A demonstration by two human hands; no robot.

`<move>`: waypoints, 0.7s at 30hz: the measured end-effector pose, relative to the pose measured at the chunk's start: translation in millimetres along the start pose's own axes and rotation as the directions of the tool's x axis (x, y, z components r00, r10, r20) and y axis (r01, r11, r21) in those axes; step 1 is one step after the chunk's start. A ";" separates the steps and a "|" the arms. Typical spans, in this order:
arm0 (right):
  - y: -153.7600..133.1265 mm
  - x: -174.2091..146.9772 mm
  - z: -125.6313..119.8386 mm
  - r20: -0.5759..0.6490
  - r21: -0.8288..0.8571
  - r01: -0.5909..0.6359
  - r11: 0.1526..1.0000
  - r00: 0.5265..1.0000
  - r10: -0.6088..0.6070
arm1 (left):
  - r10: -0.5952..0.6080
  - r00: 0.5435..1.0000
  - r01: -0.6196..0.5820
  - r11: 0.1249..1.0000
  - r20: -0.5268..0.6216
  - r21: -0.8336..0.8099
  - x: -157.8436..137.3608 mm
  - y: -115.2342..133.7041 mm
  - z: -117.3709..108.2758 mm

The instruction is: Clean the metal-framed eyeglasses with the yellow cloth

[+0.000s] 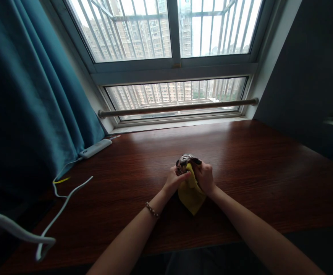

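Note:
Over the middle of the wooden table, my left hand point(174, 181) is closed around the near left side of a small shiny black-and-silver object point(186, 159), whose kind I cannot make out. A yellow cloth point(192, 194) hangs below it in loose folds, its lower corner pointing toward me. My right hand point(205, 176) is closed on the cloth and presses it against the object's right side. Fingers and cloth hide much of the object. A beaded bracelet point(152, 209) circles my left wrist.
A white power strip point(96, 148) lies at the table's far left, beside a blue curtain point(54, 95). White cables point(65, 204) loop along the left side, one with a yellow tie point(61, 180). A metal rail point(180, 108) crosses the window behind the table point(258, 160).

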State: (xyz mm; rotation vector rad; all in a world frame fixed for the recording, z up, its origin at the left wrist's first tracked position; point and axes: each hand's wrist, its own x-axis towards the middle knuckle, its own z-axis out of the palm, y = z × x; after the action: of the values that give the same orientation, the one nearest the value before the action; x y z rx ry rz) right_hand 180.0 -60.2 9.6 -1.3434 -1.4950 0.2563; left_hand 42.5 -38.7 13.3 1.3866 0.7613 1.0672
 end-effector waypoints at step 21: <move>5.3 -3.7 -5.5 0.122 -0.076 0.163 0.984 0.981 -0.153 | 0.047 0.996 -0.045 0.999 -0.075 0.025 -2.4 -5.4 -2.5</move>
State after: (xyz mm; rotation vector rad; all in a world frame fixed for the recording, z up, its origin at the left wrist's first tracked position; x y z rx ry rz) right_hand 186.7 -64.0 5.9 -1.2869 -1.7180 0.1722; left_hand 40.1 -39.3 7.4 1.3961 0.8022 1.1550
